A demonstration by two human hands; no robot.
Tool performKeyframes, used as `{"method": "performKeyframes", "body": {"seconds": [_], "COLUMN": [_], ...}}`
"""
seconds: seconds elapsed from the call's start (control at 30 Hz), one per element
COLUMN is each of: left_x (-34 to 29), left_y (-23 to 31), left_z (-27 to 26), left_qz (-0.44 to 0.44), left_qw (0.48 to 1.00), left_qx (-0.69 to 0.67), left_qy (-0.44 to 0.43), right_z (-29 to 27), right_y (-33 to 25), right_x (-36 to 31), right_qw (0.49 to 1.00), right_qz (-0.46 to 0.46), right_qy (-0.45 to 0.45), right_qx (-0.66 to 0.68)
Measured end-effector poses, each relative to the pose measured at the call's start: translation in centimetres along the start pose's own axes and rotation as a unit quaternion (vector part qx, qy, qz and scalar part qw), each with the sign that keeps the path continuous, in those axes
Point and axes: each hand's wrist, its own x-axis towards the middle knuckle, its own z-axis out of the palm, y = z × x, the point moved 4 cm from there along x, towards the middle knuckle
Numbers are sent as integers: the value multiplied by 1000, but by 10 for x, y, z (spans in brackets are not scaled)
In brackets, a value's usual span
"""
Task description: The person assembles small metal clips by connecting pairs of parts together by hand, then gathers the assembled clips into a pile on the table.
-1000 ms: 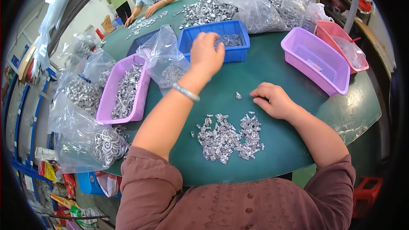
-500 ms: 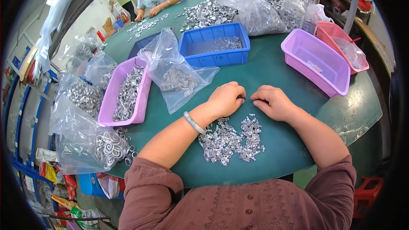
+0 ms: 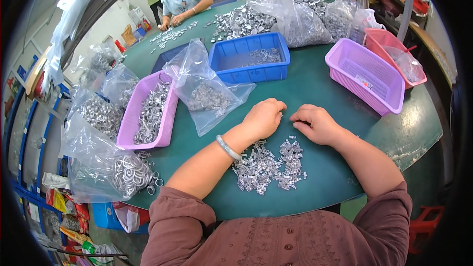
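Observation:
My left hand (image 3: 264, 119), with a pale bangle (image 3: 228, 148) on its wrist, is over the table just beyond a pile of small clear plastic pieces (image 3: 257, 170). Its fingers are curled in against the thumb, and whatever they hold is too small to make out. Facing it across a narrow gap, my right hand (image 3: 318, 124) has bent fingers with the thumb beneath them. I cannot make out anything in its grip. The clear pieces lie in two joined heaps between my forearms, the right one smaller.
Left stand a purple basket (image 3: 172, 113) of grey rings and bags of rings (image 3: 133, 173). A clear bag of small pieces (image 3: 209, 97) lies before a blue bin (image 3: 249, 75). Right are purple (image 3: 384, 101) and pink baskets (image 3: 377, 37). A co-worker (image 3: 185, 0) handles grey pieces across the table.
The whole view has shifted slightly, the table's contents sitting a little lower. My hands stay close together, with fingers slightly shifted. The co-worker's head and hands have moved.

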Motion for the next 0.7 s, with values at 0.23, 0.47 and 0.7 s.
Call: {"method": "performKeyframes", "body": {"seconds": [0.23,0.47,0.7], "left_x": [-2,-5,-4], "left_y": [0,0,9], "left_z": [-2,-3,-5], "left_qz": [-6,15,38], "left_qw": [999,996,991], "left_qx": [-32,-67,-112], "left_qy": [30,57,65], "right_z": [0,1,4], "right_y": [-1,-3,-6], "right_x": [-1,0,3], "right_qw": [1000,1000,999], "right_qz": [0,10,9], "right_qy": [6,18,42], "right_qx": [-1,3,20]}}
